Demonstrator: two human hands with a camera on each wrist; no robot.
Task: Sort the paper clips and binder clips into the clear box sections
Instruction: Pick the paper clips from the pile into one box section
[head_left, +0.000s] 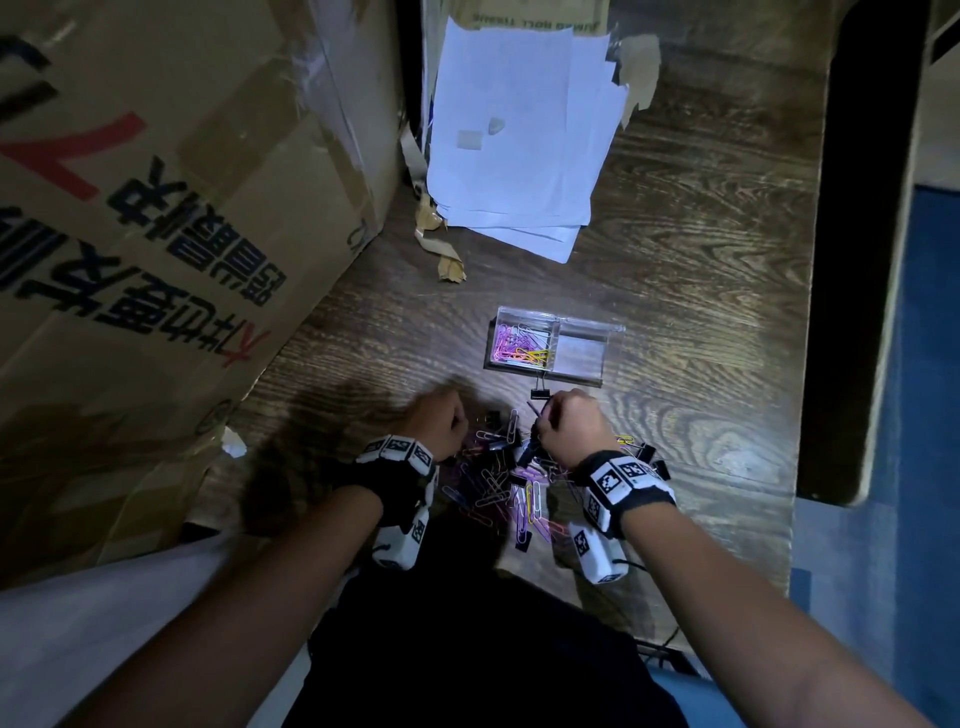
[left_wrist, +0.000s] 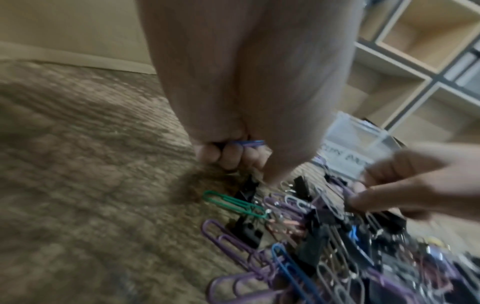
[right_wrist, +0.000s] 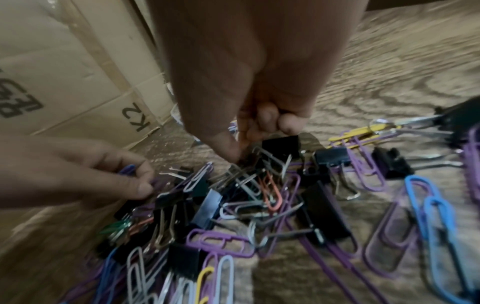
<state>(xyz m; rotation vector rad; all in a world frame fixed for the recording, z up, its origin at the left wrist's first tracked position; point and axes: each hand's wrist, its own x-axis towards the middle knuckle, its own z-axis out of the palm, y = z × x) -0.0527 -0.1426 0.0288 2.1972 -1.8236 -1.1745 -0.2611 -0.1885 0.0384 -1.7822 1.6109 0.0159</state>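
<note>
Head view alone shows the clear box (head_left: 550, 345), far of the hands on the wooden table (head_left: 701, 291): its left section holds coloured paper clips (head_left: 522, 343), its right section has no clips showing. One black binder clip (head_left: 540, 393) lies just near of the box. Cardboard carton (head_left: 156, 208) at left, paper stack (head_left: 519, 135) far.

Left wrist view alone shows the left hand (left_wrist: 233, 127) with fingers curled, pinching a blue-purple paper clip (left_wrist: 250, 143) against the palm; a green paper clip (left_wrist: 233, 203) lies just below it at the pile's edge. In the head view this hand (head_left: 436, 421) is blurred.

Right wrist view shows the right hand (right_wrist: 249, 98) with thumb and fingers closed together on the wire handles of a black binder clip (right_wrist: 281, 144) at the far side of the mixed pile (right_wrist: 259, 216); whether the clip is lifted off the pile I cannot tell. The hands are near each other, not touching, both over the pile near of the box.
</note>
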